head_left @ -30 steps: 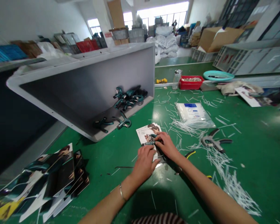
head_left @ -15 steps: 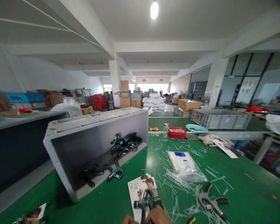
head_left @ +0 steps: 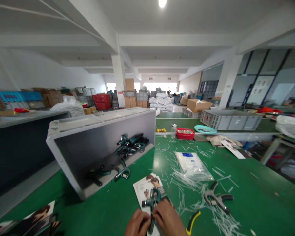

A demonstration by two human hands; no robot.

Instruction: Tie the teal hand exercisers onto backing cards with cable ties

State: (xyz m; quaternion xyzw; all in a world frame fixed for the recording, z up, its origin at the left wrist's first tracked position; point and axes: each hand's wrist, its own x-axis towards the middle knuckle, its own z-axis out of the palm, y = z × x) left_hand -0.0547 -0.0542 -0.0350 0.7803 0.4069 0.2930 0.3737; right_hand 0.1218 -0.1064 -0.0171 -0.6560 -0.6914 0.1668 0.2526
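Observation:
A dark green and black hand grip strengthener (head_left: 155, 194) with a metal spring lies over printed cards (head_left: 142, 187) at the bottom middle of the head view. My left hand (head_left: 138, 223) is closed at its lower left, fingers bent against a dark handle. From the right, my right hand (head_left: 169, 217) closes on the same strengthener, its fingertips meeting those of the left. Whether a thin strip is also pinched there is hidden by the fingers. More strengtheners (head_left: 131, 146) lie inside a grey crate (head_left: 102, 119) tipped on its side, one of them (head_left: 123, 171) at its lower edge.
Right of the cards are scattered white cable ties (head_left: 184, 193), a clear bag (head_left: 193, 164), grey-handled pliers (head_left: 217, 198) and a yellow-handled tool (head_left: 193, 221). More cards (head_left: 36, 219) lie lower left. A red tray (head_left: 185, 134), a glass jar (head_left: 173, 131) and a turquoise plate (head_left: 206, 130) stand farther back.
The view has tilted down, so both hands and the yellow-handled tool show more fully. My hands remain at the strengthener, with the left fingers now nearer to the right ones.

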